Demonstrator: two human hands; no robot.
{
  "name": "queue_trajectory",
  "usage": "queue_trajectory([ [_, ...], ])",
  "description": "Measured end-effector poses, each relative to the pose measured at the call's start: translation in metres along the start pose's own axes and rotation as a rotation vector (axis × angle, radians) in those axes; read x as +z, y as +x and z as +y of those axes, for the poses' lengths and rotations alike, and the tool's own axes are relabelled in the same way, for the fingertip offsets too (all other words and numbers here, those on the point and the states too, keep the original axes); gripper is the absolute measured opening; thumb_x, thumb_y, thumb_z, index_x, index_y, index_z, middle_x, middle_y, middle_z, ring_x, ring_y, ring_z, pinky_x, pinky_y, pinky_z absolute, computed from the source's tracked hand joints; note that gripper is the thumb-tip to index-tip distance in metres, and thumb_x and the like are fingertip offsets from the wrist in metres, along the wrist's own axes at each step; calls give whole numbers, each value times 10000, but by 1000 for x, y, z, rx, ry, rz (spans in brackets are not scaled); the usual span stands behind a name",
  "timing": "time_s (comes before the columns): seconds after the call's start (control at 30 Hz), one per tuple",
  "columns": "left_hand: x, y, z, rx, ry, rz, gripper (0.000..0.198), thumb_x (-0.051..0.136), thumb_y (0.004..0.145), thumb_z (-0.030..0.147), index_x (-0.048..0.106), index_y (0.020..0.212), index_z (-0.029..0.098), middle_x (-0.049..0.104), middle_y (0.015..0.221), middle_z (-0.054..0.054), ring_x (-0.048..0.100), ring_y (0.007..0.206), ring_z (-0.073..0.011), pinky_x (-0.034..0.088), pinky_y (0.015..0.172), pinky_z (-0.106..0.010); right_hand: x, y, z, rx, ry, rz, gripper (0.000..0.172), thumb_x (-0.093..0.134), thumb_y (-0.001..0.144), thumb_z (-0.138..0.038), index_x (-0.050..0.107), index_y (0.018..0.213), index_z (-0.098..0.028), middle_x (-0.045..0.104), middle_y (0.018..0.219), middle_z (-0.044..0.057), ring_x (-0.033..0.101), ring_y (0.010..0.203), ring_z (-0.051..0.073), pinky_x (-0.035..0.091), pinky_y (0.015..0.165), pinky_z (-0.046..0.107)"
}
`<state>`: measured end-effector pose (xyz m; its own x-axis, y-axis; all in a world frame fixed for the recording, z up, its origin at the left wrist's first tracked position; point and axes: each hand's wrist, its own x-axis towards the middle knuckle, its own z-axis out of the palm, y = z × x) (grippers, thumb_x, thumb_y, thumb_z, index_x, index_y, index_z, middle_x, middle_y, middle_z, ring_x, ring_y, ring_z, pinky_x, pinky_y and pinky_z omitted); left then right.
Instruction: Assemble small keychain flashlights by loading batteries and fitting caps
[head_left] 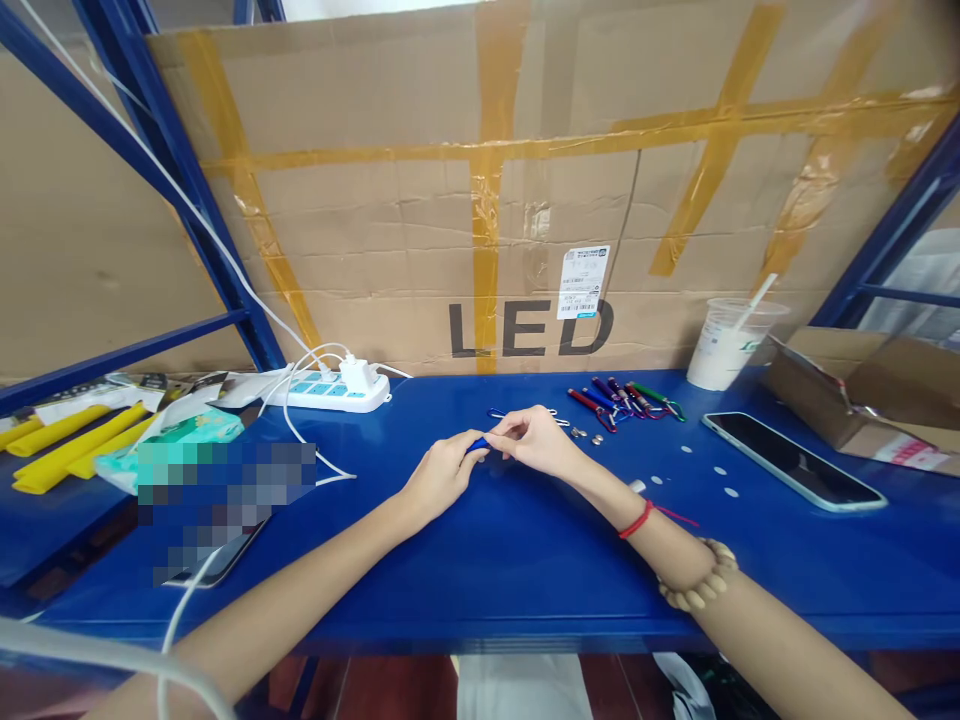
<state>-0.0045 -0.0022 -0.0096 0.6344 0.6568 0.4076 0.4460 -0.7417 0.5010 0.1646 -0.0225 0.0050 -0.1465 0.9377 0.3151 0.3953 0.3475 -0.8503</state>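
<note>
My left hand is closed around a small blue keychain flashlight, and only a short stretch of its tube shows. At the tube's right end, the fingers of my right hand are pinched together, and their tips hide what they grip there. Just behind my hands lie a blue carabiner clip and a silver clip, partly covered. Several small button cells rest to the right of my right hand. Beyond them sits a group of keychain flashlights in red, blue, purple and green, with carabiners.
Small white discs and a phone lie on the blue table at right. Behind them stand a drink cup and an open carton. At left are a power strip, cables and yellow tubes.
</note>
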Motion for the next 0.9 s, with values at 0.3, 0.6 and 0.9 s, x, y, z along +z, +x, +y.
queue_trajectory([
  [0.3,-3,0,4,-147,-51,54,246,396,870,244,506,1090,251,666,859,-5,635,759,-160,470,705,-258,4,-3,-8,-13,-40,7,209,596,724,-304,682,720,-113,659,734,71,582,478,112,469,463,222],
  [0.6,-5,4,0,-196,-107,141,222,389,863,240,556,1007,216,614,699,9,581,656,-139,430,662,-234,3,-2,-3,-131,-249,-31,265,547,785,-238,659,1020,-188,632,879,46,613,563,103,494,537,220],
  [0.9,-6,4,5,-209,-289,146,221,414,848,280,584,956,191,592,679,15,546,645,-122,427,649,-221,-17,-4,-11,-339,-667,60,199,546,831,-235,701,941,-291,659,922,4,604,667,105,387,515,186],
])
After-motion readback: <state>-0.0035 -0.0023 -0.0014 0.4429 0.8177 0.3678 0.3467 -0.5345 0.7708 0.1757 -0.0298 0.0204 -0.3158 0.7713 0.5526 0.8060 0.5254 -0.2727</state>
